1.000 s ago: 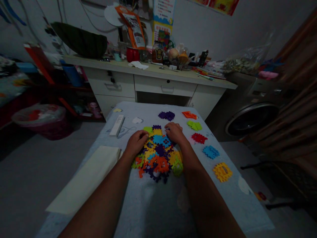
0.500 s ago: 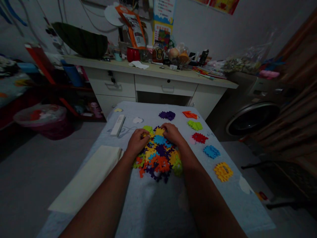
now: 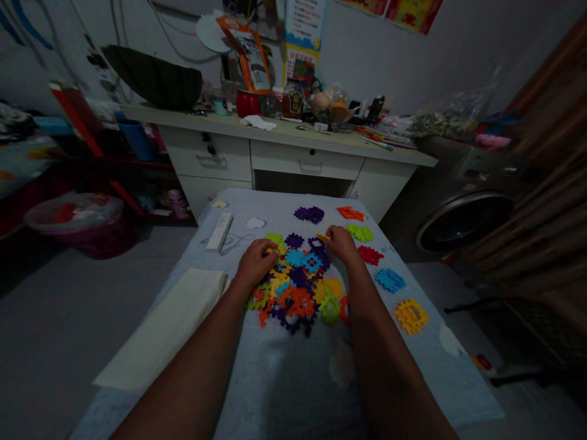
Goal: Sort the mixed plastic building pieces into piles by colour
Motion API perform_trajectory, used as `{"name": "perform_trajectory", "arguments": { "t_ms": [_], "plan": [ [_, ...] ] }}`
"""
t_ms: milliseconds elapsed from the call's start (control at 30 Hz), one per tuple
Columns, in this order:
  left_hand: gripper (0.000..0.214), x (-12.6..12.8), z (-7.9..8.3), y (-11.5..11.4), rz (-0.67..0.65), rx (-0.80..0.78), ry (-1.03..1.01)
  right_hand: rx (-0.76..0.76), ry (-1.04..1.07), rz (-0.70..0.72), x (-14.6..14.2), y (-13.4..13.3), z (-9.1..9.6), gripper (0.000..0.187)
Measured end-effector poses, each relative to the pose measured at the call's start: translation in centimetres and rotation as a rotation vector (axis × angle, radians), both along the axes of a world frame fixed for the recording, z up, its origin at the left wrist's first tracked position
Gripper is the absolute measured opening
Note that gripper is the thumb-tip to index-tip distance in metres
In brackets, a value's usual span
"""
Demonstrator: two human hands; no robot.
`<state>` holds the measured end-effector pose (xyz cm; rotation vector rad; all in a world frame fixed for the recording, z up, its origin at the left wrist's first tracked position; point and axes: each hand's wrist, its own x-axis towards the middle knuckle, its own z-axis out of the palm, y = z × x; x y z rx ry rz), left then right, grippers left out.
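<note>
A mixed pile of plastic interlocking building pieces (image 3: pixel 300 278) in purple, orange, yellow, blue and green lies mid-table. My left hand (image 3: pixel 255 264) is at the pile's upper left, its fingers closed on a yellow building piece (image 3: pixel 274 250), mostly hidden. To the upper right of the pile, my right hand (image 3: pixel 342 243) pinches another yellow building piece (image 3: pixel 323 236), seen nearly edge-on. Sorted by colour along the right side are orange (image 3: pixel 351 212), green (image 3: pixel 360 232), red (image 3: pixel 370 255), blue (image 3: pixel 390 280) and yellow pieces (image 3: pixel 411 316). Purple pieces (image 3: pixel 309 214) lie at the back.
A long white box-like object (image 3: pixel 219 232) and a folded cream cloth or paper (image 3: pixel 165 330) lie on the table's left side. Behind stands a cluttered white desk (image 3: pixel 284 131). A washing machine (image 3: pixel 468 208) is at right, a pink bin (image 3: pixel 87 223) at left.
My right hand has moved right, away from the pile, with a yellow piece in its fingers. Purple and blue pieces now show where it was. My left hand has barely moved.
</note>
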<state>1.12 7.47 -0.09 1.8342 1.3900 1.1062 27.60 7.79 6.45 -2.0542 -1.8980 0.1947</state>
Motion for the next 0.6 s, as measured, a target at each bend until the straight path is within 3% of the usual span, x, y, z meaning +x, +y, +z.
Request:
{"name": "perform_trajectory", "arguments": {
  "t_ms": [100,233,433,600],
  "plan": [
    [0.025,0.0,0.0,0.0,-0.001,-0.001,-0.004,-0.06,0.038,0.092,-0.6,-0.1,0.3,0.015],
    [0.025,0.0,-0.1,0.1,-0.01,0.001,-0.009,-0.01,0.015,0.078,-0.1,0.0,0.4,0.016],
    [0.026,0.0,0.0,-0.1,-0.007,-0.011,-0.005,-0.297,0.233,0.278,0.7,-0.5,0.2,0.014],
    [0.027,0.0,0.0,0.0,-0.005,-0.011,-0.002,-0.33,0.239,0.266,1.0,-0.6,0.2,0.013]
  ]
}}
